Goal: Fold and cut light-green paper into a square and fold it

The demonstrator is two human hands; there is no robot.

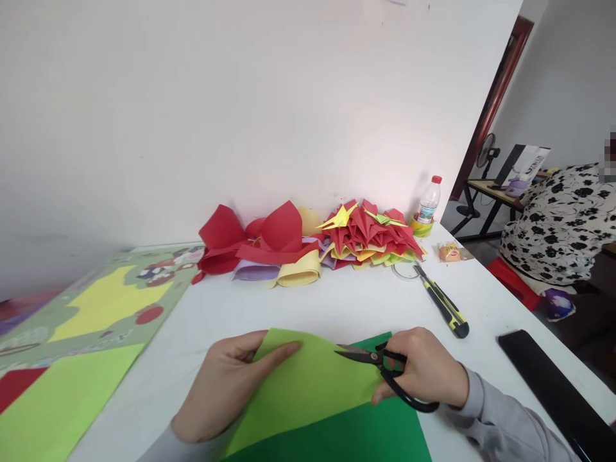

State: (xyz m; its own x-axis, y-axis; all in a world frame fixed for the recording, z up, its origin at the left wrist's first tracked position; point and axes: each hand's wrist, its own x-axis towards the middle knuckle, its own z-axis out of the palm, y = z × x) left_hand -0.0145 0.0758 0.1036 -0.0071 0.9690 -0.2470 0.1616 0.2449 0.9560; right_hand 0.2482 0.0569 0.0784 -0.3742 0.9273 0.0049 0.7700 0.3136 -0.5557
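Dark green paper fills the bottom centre of the frame, beneath a light green sheet. The left hand pinches that sheet near its upper left corner; the right hand's fingers close around the handles of black scissors, whose blades lie over the sheet, nearly together. It looks mostly whole, so its cutting seems barely begun, though any small cut cannot be made out. Shaped red paper and a folded paper heap, upper centre at the back of the desk, look finished. No writing reads clearly: the bottle label, the snack packet's red logo and the lettering on the box at upper right are too small or blurred.
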